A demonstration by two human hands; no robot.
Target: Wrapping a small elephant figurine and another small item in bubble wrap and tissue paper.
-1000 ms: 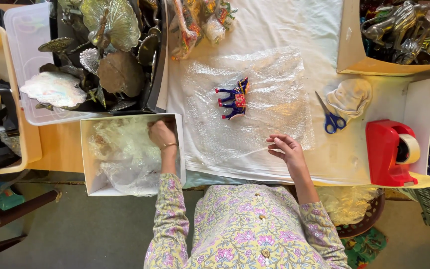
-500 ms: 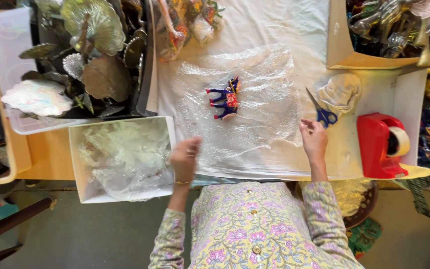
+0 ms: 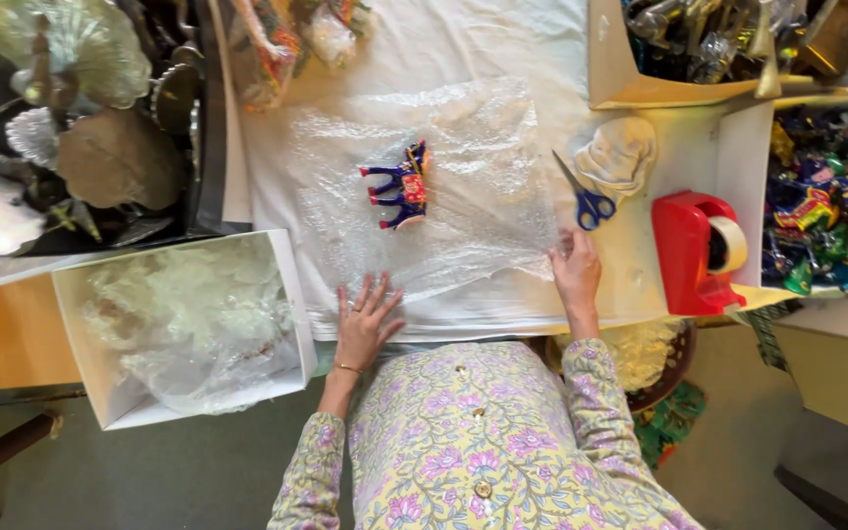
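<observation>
Nearest the camera, a floral sleeve and torso are filling the lower frame; grey floor is showing to either side. A table covered in a white cloth (image 3: 463,44) is occupying the middle of the view.

Left hand (image 3: 363,319) is lying flat, fingers spread, on the near edge of the cloth, just touching the near border of a bubble wrap sheet (image 3: 444,186). Right hand (image 3: 576,270) is resting at the sheet's right near corner; fingers are curled, and whether they are pinching the sheet I cannot tell.

Left of the person, a white open box (image 3: 100,393) is sitting with crumpled clear plastic in it; contents under the plastic are hard to make out.

Mid-table, a small figurine (image 3: 399,185) is lying on its side in the centre of the bubble wrap, well apart from both hands. It is dark blue with red and orange markings, four legs pointing left.

Right of the sheet: blue-handled scissors (image 3: 586,196), a red tape dispenser (image 3: 699,250), and a wad of pale material.

Farther: trays of metallic ornaments left and colourful wrapped items right, both cut off by the frame.
</observation>
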